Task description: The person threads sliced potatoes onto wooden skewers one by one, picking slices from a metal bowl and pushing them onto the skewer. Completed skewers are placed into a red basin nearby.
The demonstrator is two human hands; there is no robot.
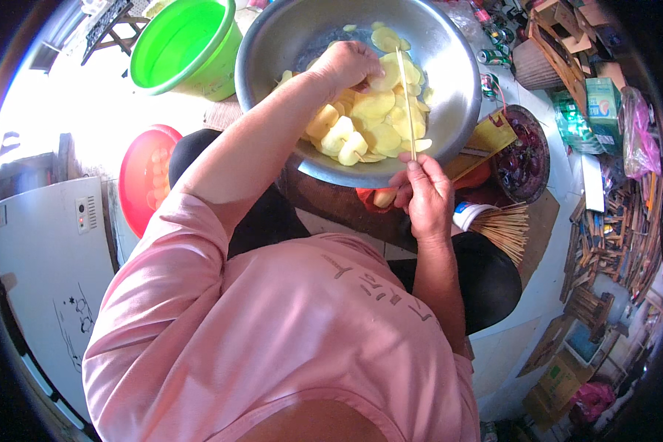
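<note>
A wide metal basin stands in front of me with a heap of thin, pale yellow slices in it, which look like potato. My left hand reaches over the heap, its fingers pinched on a slice. My right hand, at the basin's near rim, is closed on the lower end of a thin wooden skewer. The skewer points away from me across the slices, and its far part looks bare. Threaded slices lie at the near left of the heap.
A white tub of skewers stands by my right knee. Beyond it are a yellow board and a dark bowl. To the left stand a green tub, a red tub and a white appliance. Cans and wood scraps line the right.
</note>
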